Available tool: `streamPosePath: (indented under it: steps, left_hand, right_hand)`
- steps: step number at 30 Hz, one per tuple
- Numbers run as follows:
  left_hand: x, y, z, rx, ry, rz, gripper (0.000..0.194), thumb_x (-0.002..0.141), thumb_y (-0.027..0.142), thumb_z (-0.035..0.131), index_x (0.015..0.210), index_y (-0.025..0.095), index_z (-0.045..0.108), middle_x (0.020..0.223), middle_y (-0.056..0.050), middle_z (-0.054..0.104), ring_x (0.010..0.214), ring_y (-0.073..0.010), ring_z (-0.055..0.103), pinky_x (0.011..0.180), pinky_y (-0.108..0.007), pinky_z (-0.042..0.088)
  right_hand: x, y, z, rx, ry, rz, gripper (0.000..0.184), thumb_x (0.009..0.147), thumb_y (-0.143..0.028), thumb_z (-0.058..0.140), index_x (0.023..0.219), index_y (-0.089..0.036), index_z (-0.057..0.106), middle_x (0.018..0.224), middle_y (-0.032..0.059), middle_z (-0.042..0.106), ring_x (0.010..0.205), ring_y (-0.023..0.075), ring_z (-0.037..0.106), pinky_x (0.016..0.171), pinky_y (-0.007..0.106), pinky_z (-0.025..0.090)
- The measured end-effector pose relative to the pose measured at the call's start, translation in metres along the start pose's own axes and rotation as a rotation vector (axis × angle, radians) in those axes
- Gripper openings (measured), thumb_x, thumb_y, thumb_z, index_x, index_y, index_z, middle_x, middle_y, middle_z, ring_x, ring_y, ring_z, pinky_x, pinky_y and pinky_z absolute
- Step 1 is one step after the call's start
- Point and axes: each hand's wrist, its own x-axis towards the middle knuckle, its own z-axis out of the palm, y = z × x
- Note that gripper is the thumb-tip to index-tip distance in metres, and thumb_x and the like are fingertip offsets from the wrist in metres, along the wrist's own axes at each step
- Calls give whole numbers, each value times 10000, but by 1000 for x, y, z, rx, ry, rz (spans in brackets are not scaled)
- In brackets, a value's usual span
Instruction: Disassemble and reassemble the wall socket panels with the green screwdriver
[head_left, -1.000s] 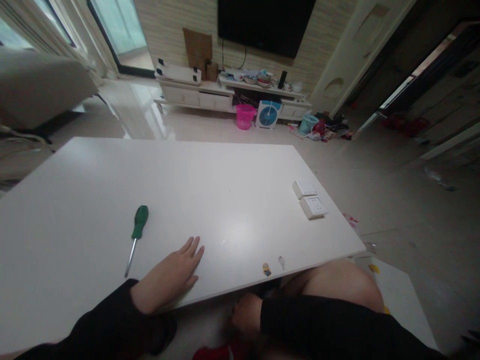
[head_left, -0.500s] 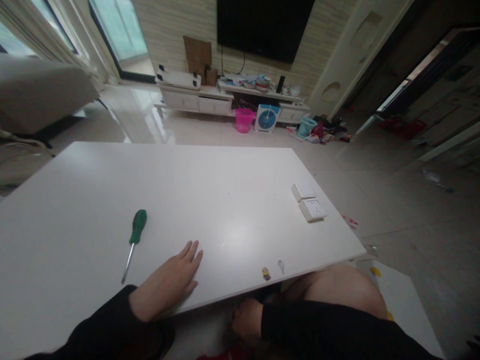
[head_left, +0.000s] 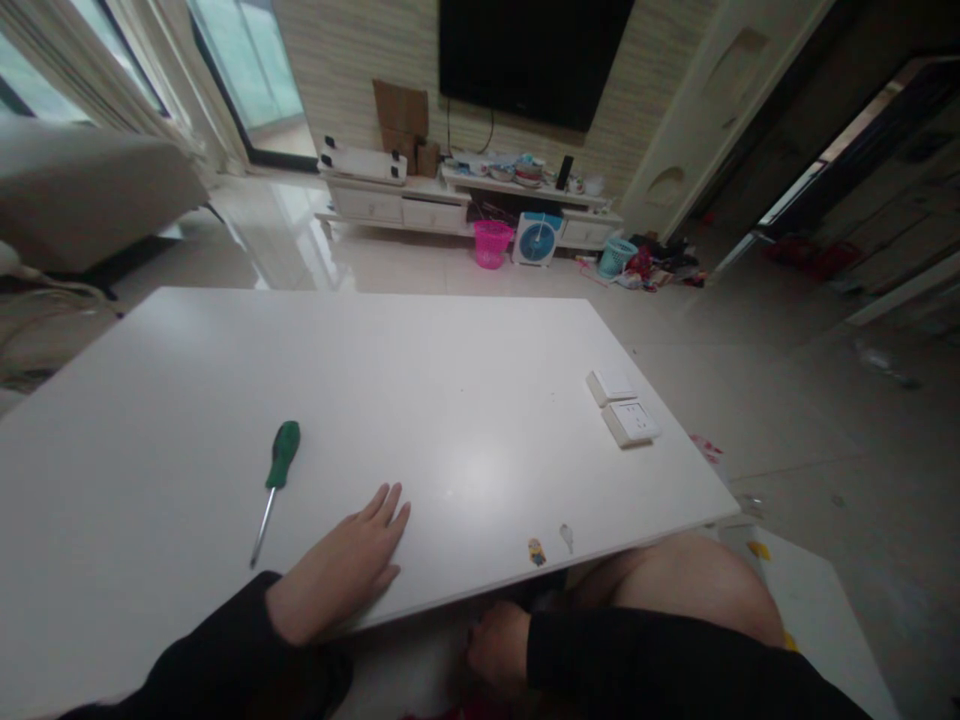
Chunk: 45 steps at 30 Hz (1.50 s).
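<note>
Checking my feed: left hand (head_left: 346, 568) lies flat and loose on the white table (head_left: 360, 390) near a green screwdriver (head_left: 280, 468); I can't tell if my right hand (head_left: 500, 645) grips anything.

Home living room, wall-mounted television (head_left: 534, 60), low white cabinet (head_left: 367, 205), sofa (head_left: 97, 190), curtains (head_left: 142, 70)

My sleeves (head_left: 660, 655) are black, my bench (head_left: 420, 380) plain white. From me, the screwdriver (head_left: 278, 475) at ten o'clock has a green handle (head_left: 283, 452) and silvery shank (head_left: 263, 527); the power socket (head_left: 631, 421) at one is white; at twelve, the basket (head_left: 491, 246) is pink, the fan (head_left: 537, 240) blue-and-white.
</note>
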Motion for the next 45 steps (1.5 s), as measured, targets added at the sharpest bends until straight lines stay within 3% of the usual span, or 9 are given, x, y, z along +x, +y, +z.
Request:
streamPosePath:
  steps: [8,13,18,26,41,45]
  left_hand:
    - [-1,2,-6,-1,-14,0,683,854,135,660,1516,70,506,1656,-283,341,1566,-404,301,1238,-503,419]
    - [-1,4,-7,18,-34,-11,687,873,147,660,1534,67,493,1663,-284,323,1569,-401,291,1238,-494,420]
    - [-1,1,-1,14,6,3,693,843,134,665,1515,60,511,1649,-288,347,1563,-404,308,1236,-504,422]
    - [-1,4,-8,56,-35,2,679,867,142,636,1526,52,499,1657,-286,325,1562,-405,303,1235,-499,420]
    - [-2,6,-10,37,-23,1,681,875,117,642,1535,41,493,1649,-294,334,1558,-402,309,1233,-500,426]
    - [-2,7,-13,62,-53,0,681,887,129,631,1544,35,479,1657,-291,316,1563,-401,294,1245,-491,406]
  right_hand:
    - [-11,-1,-13,-13,-3,-30,79,839,-188,749,903,-189,795,933,148,823,900,356,817,665,449,671]
    - [-15,-3,-21,-5,-75,-12,159,872,-284,748,986,-180,787,1016,164,817,985,372,802,697,476,675]
    - [-7,-1,-12,-1,-45,-23,156,818,-303,792,907,-175,785,970,167,821,930,377,810,669,471,673]
    - [3,3,3,8,63,-50,161,797,-324,798,717,-192,753,822,144,815,800,356,817,598,434,655]
    - [-6,1,-4,-15,46,-45,77,868,-232,751,902,-181,797,928,154,823,902,367,815,660,458,670]
    - [-8,-1,-9,-22,-14,-53,82,859,-229,765,916,-177,793,962,154,821,936,360,813,707,459,674]
